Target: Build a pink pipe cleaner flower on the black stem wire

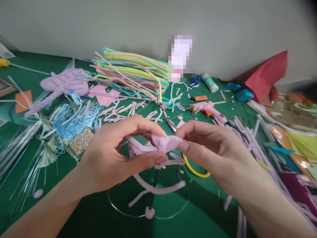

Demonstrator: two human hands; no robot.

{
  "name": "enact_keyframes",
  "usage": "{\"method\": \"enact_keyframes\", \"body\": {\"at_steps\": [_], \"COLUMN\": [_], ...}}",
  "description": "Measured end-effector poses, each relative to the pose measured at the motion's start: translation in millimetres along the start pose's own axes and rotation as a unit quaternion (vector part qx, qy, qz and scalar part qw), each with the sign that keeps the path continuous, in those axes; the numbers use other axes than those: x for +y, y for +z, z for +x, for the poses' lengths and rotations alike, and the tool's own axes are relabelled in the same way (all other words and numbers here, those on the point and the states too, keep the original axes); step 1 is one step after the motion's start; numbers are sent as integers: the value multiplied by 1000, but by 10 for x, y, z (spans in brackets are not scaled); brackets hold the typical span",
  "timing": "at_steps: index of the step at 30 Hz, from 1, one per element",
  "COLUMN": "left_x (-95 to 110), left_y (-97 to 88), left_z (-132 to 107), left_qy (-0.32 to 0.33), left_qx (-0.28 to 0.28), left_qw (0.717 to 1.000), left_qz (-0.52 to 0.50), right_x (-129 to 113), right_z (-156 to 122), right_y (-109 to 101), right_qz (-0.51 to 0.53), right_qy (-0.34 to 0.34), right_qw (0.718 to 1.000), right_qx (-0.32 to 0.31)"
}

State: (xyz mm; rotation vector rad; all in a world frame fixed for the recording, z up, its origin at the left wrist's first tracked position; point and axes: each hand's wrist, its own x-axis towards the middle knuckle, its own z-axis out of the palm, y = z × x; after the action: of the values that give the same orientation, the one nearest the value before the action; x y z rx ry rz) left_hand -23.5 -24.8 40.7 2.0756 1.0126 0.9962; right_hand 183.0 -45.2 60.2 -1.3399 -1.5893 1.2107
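Between my two hands is a lilac pipe-cleaner piece (165,142), folded into a fuzzy bundle. My left hand (106,155) is closed on its left side, thumb below and fingers above. The thumb and forefinger of my right hand (210,145) pinch its right end. Below it, a curved lilac pipe cleaner (163,190) crosses a thin black rod (155,178) tipped with a small fuzzy lilac knob (149,212). A thin clear-looking wire loop (123,214) bows out to both sides of the knob. My fingers hide part of the bundle, and whether it joins the rod I cannot tell.
Behind my hands lie cut lilac pieces (119,114), coloured pipe cleaners (133,71), scissors (170,125), an orange lighter (198,98) and a pink glue gun (210,109). Blue tassels (66,122) and beads (80,141) are left; lilac stems (255,148) lie right. A yellow ring (198,174) is near my right hand.
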Motion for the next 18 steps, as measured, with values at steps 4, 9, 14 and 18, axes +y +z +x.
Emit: {"method": "enact_keyframes", "body": {"at_steps": [4, 9, 14, 18], "left_x": [-8, -35, -59, -64], "left_y": [6, 9, 8, 7], "left_z": [-5, -4, -6, -13], "left_qy": [-6, -13, -9, -14], "left_qx": [0, 1, 1, 1], "left_qw": [1000, 1000, 1000, 1000], "left_qz": [-11, -15, -15, -14], "right_x": [-15, -29, -23, 19], "right_z": [-1, -54, -77, -41], "right_y": [-1, -28, -112, -245], "right_qz": [-14, -64, -119, -121], "right_qy": [-3, -31, -45, -80], "right_qw": [1000, 997, 992, 986], "right_qx": [9, 2, 1, 79]}}
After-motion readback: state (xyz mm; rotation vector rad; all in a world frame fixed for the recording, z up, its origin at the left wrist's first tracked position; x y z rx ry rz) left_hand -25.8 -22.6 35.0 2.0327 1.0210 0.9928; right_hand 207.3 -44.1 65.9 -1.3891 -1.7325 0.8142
